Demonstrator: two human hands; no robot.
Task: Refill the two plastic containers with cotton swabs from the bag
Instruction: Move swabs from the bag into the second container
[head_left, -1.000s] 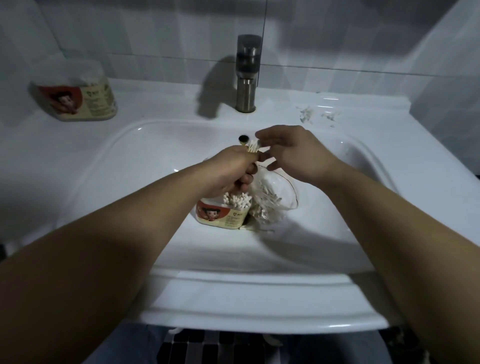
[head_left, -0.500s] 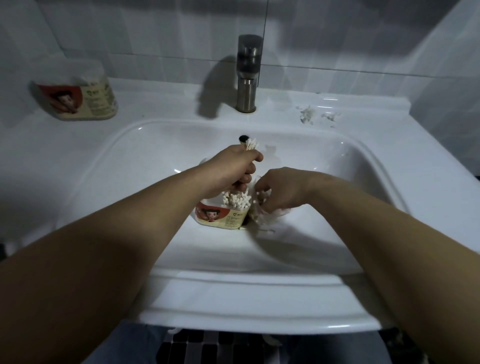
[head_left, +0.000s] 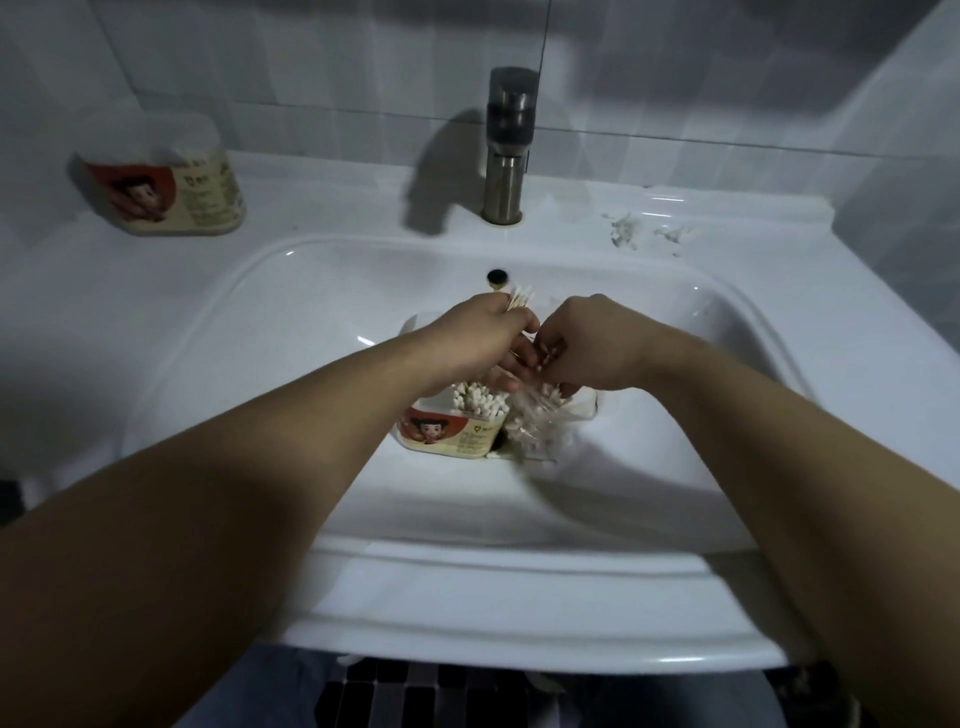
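An open plastic container (head_left: 449, 434) with a red cartoon label stands in the sink basin, partly filled with upright cotton swabs (head_left: 475, 401). My left hand (head_left: 480, 340) grips a bundle of swabs (head_left: 519, 299) just above it, their tips poking out past my fist. A clear plastic bag (head_left: 540, 426) of swabs lies right of the container. My right hand (head_left: 582, 348) is over the bag's mouth, fingers curled on a few swabs beside my left hand. A second container (head_left: 166, 182), closed with a clear lid, stands on the counter at back left.
The white sink (head_left: 291, 322) has a steel faucet (head_left: 506, 150) at the back centre and a dark overflow hole (head_left: 496, 276) below it. White crumbs (head_left: 631, 231) lie on the counter at back right. Tiled walls close in behind and at the right.
My right hand went from beside the left hand down into the bag, then rose back to the left hand with a few swabs. The left hand kept its bundle in place.
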